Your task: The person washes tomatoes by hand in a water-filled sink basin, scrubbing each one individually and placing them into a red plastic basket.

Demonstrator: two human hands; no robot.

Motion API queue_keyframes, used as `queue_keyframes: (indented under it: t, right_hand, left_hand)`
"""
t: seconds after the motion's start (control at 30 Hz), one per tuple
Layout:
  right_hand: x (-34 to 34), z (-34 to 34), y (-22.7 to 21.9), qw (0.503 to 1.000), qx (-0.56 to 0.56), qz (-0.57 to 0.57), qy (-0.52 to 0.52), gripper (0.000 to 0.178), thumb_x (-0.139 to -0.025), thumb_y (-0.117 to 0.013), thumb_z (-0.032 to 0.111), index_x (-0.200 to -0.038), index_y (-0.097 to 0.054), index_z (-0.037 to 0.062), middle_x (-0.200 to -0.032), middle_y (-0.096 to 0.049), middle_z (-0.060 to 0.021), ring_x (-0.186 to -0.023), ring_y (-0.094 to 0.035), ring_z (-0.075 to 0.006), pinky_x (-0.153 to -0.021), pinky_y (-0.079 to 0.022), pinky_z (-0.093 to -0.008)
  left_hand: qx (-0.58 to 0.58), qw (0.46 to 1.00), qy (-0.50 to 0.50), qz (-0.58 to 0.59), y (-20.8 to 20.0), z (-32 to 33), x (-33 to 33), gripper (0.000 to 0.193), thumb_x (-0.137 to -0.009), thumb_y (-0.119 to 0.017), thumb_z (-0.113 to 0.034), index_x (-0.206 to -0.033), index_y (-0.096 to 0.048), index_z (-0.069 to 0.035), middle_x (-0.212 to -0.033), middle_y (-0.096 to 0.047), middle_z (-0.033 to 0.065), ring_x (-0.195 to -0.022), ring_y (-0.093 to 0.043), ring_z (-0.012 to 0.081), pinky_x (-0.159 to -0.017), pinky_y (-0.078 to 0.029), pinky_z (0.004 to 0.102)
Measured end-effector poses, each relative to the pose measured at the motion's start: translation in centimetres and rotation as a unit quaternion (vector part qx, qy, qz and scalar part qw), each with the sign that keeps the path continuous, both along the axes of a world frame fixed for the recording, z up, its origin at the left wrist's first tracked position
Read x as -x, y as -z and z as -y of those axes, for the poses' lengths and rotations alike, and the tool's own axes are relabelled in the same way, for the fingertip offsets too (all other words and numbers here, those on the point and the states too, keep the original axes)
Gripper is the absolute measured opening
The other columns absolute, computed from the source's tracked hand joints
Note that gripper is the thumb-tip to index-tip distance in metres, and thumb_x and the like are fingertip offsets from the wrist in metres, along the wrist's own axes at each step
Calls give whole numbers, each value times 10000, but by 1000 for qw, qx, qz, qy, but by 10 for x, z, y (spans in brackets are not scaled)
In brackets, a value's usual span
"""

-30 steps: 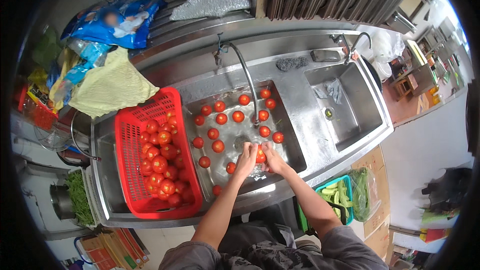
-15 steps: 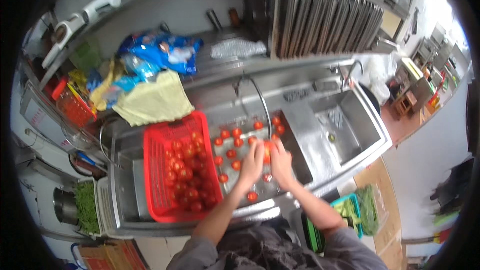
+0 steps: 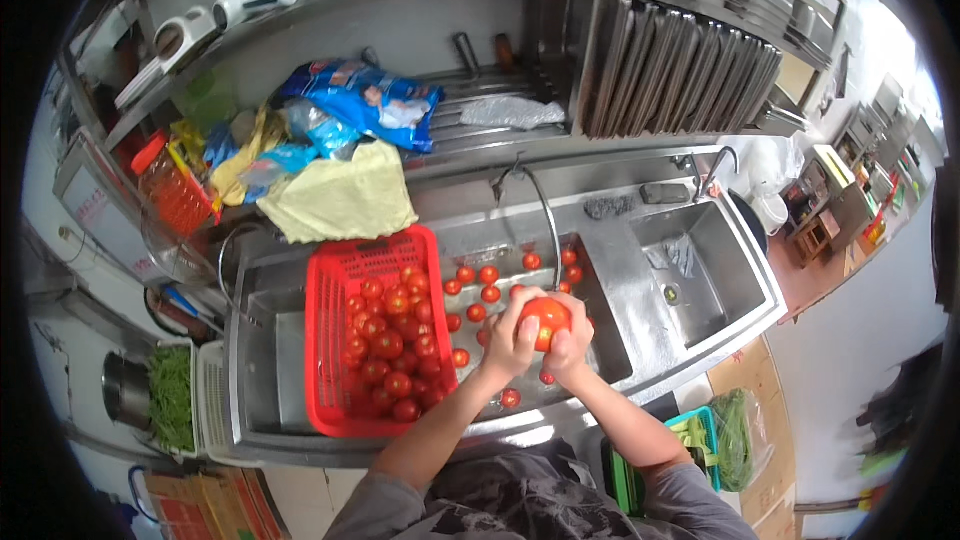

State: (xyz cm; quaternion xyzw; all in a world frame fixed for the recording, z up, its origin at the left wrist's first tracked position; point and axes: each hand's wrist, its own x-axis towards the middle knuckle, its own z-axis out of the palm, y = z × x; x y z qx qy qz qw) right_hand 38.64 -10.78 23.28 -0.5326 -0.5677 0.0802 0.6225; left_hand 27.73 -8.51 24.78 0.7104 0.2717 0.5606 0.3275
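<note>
Both my hands are closed around one red tomato (image 3: 546, 320), held over the middle sink basin. My left hand (image 3: 508, 348) grips its left side and my right hand (image 3: 572, 345) its right, under the curved faucet (image 3: 549, 215). Below them, several loose tomatoes (image 3: 489, 273) lie in the basin (image 3: 612, 350); some are hidden behind my hands. Left of my hands, a red plastic basket (image 3: 322, 370) sits across the sink, heaped with tomatoes (image 3: 387, 344) toward its right side.
A second basin (image 3: 708, 290) lies to the right, a metal ledge (image 3: 615, 270) between. Behind the sink, a yellow cloth (image 3: 340, 195) and blue bag (image 3: 370, 100) rest on a shelf beside upright metal trays (image 3: 680, 70). Leafy greens (image 3: 172, 398) stand at left; a teal basket (image 3: 712, 440) is by my right arm.
My hands have lowered and drawn nearer to me with the tomato, which now shows clearly between them. The whole view has shifted slightly.
</note>
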Motion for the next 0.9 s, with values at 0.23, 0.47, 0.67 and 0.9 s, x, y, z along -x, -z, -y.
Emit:
queue_keyframes:
  t: [0.23, 0.47, 0.67, 0.9]
  right_hand:
    - [1, -12, -15, 965, -242, 99, -10, 397, -925, -450, 284, -1075, -624, -40, -796, -687, -185, -663, -674, -321, -595, -518, -426]
    - [20, -16, 18, 996, 66, 46, -45, 331, -981, -377, 284, -1058, -574, 29, -796, -643, -225, -720, -648, -410, -613, -502, -445]
    - [53, -12, 66, 956, 271, 1, -112, 337, -1003, -351, 301, -1086, -555, 46, -805, -621, -270, -816, -609, -479, -693, -461, -517]
    - [115, -9, 124, 878, 412, 9, -244, 397, -998, -420, 372, -1212, -430, 38, -1015, -625, -258, -926, -626, -389, -804, -476, -434]
  left_hand:
    - [-130, 990, -52, 24, 4, -12, 6, 401, -968, -336, -309, -1182, -548, -44, -903, -665, 162, -868, -674, 353, -831, -518, 436]
    - [-29, 997, -58, 30, 40, -1, 27, 378, -1004, -352, -362, -1184, -551, -96, -946, -679, 178, -887, -675, 368, -751, -525, 427]
    - [315, 930, -101, -158, 86, -3, 69, 392, -1001, -383, -428, -1219, -468, -114, -1038, -639, 212, -1002, -591, 455, -812, -466, 489]
    - [404, 899, -166, -32, 184, 18, 147, 578, -964, -474, -515, -1221, -437, 1, -965, -644, 194, -741, -675, 265, -660, -518, 384]
